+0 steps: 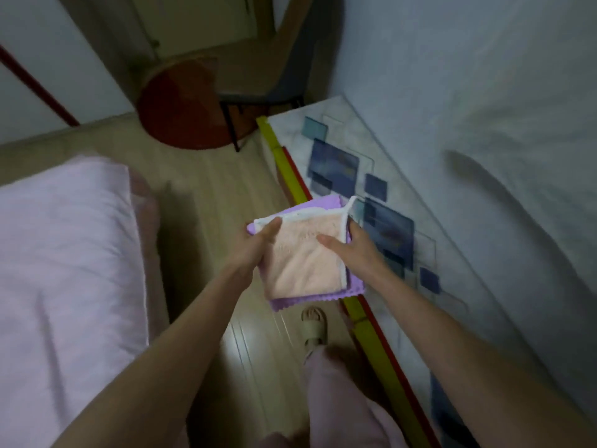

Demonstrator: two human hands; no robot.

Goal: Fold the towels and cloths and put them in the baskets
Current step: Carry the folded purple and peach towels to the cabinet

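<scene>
Plainly both hands, the left hand point(258, 245) and right hand point(352, 245), grip a folded peach terry towel point(303, 263) stacked on a folded purple cloth point(323, 297), carried above the wooden floor point(210, 189); no basket shows, and a loose pinch could let the purple layer slide out and unfold

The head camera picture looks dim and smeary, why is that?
Head view: dim room light; motion blur smears the white wall and floor; wide-angle bends the edges; the folded cloths between both hands stay fairly sharp.
</scene>
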